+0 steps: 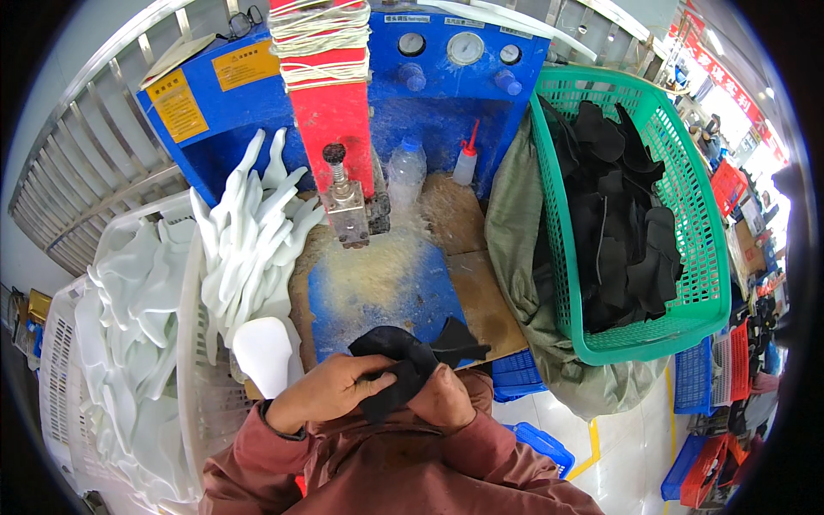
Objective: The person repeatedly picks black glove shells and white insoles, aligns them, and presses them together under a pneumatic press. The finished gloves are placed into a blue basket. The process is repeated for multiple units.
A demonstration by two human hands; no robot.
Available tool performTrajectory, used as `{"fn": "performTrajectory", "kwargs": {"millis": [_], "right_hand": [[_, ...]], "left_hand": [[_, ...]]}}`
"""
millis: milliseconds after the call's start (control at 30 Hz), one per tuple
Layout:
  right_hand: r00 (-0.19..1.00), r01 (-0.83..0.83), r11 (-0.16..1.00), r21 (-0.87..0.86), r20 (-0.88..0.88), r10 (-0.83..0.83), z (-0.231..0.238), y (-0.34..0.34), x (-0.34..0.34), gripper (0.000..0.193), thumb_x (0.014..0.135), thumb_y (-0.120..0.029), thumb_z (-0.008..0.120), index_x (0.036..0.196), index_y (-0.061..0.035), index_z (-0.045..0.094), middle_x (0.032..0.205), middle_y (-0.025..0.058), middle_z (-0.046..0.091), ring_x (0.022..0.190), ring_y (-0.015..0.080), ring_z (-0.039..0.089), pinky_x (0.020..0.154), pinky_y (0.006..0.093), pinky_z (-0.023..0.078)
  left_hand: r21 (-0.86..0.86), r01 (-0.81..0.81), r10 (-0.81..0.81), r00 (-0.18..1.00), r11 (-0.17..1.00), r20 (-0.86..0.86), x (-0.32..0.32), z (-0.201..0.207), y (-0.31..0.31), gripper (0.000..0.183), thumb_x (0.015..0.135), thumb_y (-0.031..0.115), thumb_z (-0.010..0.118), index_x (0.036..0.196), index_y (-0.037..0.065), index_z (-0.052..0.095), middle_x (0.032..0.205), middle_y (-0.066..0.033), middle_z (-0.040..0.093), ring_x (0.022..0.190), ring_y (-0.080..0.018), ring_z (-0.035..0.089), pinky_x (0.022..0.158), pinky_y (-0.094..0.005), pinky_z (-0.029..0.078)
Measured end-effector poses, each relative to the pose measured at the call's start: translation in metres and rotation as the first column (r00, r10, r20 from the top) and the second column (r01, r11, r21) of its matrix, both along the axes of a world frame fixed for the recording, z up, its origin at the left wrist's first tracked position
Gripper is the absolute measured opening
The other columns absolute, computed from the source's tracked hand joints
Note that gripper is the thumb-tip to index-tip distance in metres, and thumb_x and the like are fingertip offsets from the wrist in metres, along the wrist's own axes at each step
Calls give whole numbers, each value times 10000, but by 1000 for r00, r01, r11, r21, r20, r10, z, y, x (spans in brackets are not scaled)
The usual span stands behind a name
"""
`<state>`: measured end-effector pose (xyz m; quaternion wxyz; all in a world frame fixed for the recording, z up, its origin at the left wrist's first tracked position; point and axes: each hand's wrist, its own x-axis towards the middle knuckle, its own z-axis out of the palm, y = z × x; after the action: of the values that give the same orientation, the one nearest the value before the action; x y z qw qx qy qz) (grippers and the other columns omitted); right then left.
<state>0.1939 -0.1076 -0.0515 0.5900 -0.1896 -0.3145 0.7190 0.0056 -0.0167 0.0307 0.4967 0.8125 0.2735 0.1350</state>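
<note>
Left hand [324, 390] and right hand [445, 402] are holding black material [400, 356], white shapes [255, 249] are lying nearby, black sheets [611, 206] are filling a green basket [644, 345]

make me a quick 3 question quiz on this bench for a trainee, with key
1. True or false: the green basket holds a heap of black parts.
2. What colour is the cap on the larger clear bottle, right of the red column?
A) red
B) blue
C) yellow
3. Fill the gap: the black piece is held between the left hand and the ____.

Key: 1 true; 2 B; 3 right hand.
</note>
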Motion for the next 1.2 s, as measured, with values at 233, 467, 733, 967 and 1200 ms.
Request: {"fn": "performTrajectory", "kwargs": {"millis": [233,467,733,967,1200], "right_hand": [[958,33,977,-208,-273,-90,-24,27,5,854,1051,-705,271,1615,-67,318,1569,115,468,1427,276,465,1198,419,357],[766,-81,997,-20,-641,50,-38,74,-9,830,1046,-714,277,1552,-77,440,1508,101,544,1348,270,545,1161,398,408],[728,-75,989,-131,-685,-36,-28,108,-13,838,1031,-727,320,1528,-71,477,1446,111,599,1276,290,602,1127,404,454],[757,-38,994,-101,-652,-37,-21,136,-18,821,1031,-715,350,1515,-66,484,1436,123,606,1263,287,614,1120,401,464],[767,-31,991,-127,-638,-58,-11,162,-26,811,1031,-713,357,1491,-60,504,1406,122,623,1239,285,623,1103,401,473]], "left_hand": [[473,-123,87,992,873,96,20,8,-33,317,796,32,695,1108,54,744,1043,-118,692,870,-317,692,722,-404,567],[696,-250,215,967,673,139,45,-9,-44,370,777,32,683,1144,19,726,978,-64,604,902,-245,646,782,-370,530],[703,-369,232,929,607,287,51,-26,-26,318,830,39,676,1142,3,728,991,-85,629,879,-258,650,769,-365,549],[735,-355,239,935,578,264,51,-30,-10,295,844,58,681,1131,-4,716,986,-83,641,841,-254,657,727,-357,565],[788,-296,192,955,540,228,50,-29,16,311,855,112,672,1140,-10,698,1011,-78,619,884,-247,652,741,-355,562]]}}
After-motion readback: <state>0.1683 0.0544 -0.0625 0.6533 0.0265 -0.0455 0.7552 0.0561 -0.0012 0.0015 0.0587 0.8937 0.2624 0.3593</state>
